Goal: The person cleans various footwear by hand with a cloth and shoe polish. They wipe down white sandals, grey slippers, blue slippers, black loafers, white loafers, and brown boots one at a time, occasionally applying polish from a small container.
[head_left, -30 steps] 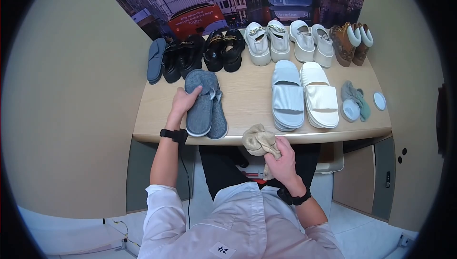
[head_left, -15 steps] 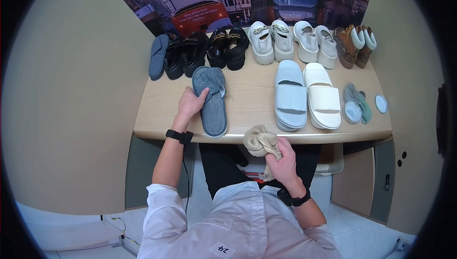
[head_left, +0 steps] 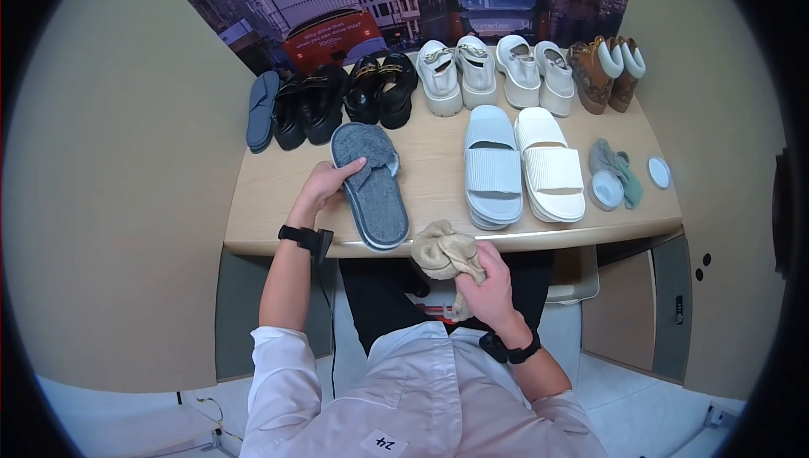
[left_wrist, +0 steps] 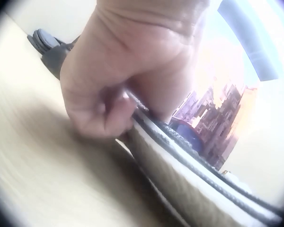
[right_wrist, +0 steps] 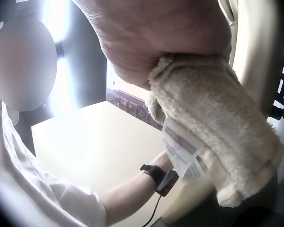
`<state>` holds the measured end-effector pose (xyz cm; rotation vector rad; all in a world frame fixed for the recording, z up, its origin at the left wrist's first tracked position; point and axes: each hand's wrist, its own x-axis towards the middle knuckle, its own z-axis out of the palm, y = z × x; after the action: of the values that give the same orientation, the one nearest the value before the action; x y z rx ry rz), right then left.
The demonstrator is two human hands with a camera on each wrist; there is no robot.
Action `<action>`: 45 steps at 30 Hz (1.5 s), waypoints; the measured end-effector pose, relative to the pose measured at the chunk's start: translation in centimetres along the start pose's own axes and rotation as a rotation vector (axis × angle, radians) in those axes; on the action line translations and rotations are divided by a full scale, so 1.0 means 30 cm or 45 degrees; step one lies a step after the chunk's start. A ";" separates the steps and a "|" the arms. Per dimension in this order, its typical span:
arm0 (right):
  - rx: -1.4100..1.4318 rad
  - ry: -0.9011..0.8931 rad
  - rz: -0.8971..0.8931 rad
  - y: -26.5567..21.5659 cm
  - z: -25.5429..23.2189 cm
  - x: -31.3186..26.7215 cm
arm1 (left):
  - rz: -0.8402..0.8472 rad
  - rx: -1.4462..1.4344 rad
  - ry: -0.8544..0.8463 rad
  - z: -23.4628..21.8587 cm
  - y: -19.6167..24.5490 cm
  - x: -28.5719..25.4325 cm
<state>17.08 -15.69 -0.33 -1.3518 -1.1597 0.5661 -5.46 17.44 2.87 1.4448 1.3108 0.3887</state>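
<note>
My left hand (head_left: 324, 186) holds a pair of grey felt slippers (head_left: 380, 209) by the side, thumb on top of the strap and fingers curled beneath. One slipper lies over the other, so mostly the upper one shows from above. In the left wrist view, the stacked edges of the slippers (left_wrist: 180, 163) run out from the curled fingers, close over the tabletop. At the table's front edge my right hand (head_left: 489, 289) grips a bunched beige fluffy cloth (head_left: 444, 251). A white label (right_wrist: 182, 149) hangs from the cloth in the right wrist view.
Light blue slides (head_left: 494, 176) and white slides (head_left: 552, 171) stand to the right. Beyond them are a grey-green cloth (head_left: 622, 173), a small round tub (head_left: 606, 191) and a lid (head_left: 659, 172). Black shoes (head_left: 323, 104), white shoes (head_left: 476, 74), brown boots (head_left: 594, 79) and blue-grey slippers (head_left: 262, 112) line the back.
The two grey slippers were fanned apart a second ago and now lie stacked in my left hand. My right hand keeps its grip on the beige cloth. The head view has shifted slightly.
</note>
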 end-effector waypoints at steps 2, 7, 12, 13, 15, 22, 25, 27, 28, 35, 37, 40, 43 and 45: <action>0.018 0.011 0.000 -0.027 -0.028 0.000 | 0.013 -0.127 -0.115 0.046 0.033 -0.006; 0.005 0.037 -0.044 -0.084 -0.094 0.004 | 0.180 -0.175 -0.263 0.230 0.165 0.009; 0.015 0.086 -0.049 -0.122 -0.133 0.001 | 0.098 0.254 -0.151 0.335 0.155 0.179; 0.005 0.100 -0.061 -0.120 -0.139 0.001 | 0.146 0.352 -0.033 0.361 0.178 0.144; 0.009 0.122 -0.041 -0.118 -0.141 0.003 | 0.244 0.491 0.133 0.404 0.216 0.082; -0.022 0.082 -0.036 -0.093 -0.127 0.020 | 0.629 0.645 0.351 0.439 0.130 0.086; 0.047 0.105 0.044 -0.087 -0.114 0.023 | 0.582 0.697 0.506 0.394 0.101 0.076; 0.065 0.101 0.074 -0.095 -0.121 0.027 | 0.567 0.530 0.533 0.356 0.085 0.072; 0.068 0.111 0.097 -0.095 -0.126 0.025 | 0.552 0.438 0.468 0.306 0.090 0.061; 0.139 0.095 0.268 -0.077 -0.158 -0.004 | 0.490 -0.027 0.709 -0.361 -0.009 0.084; 0.189 0.091 0.324 -0.123 -0.154 0.017 | 0.418 -0.006 0.875 -0.558 -0.048 0.158; 0.363 0.054 0.387 -0.134 -0.148 0.035 | 0.306 0.193 1.170 -0.771 -0.130 0.314; 0.560 0.118 0.453 -0.161 -0.111 0.072 | 0.100 0.340 1.287 -0.829 -0.132 0.384; 0.552 0.164 0.452 -0.201 -0.087 0.106 | -0.045 0.428 1.309 -0.833 -0.112 0.415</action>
<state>18.82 -15.32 6.73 -1.1961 -0.6431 0.9133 -22.97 39.41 3.84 1.5348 2.2938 1.0067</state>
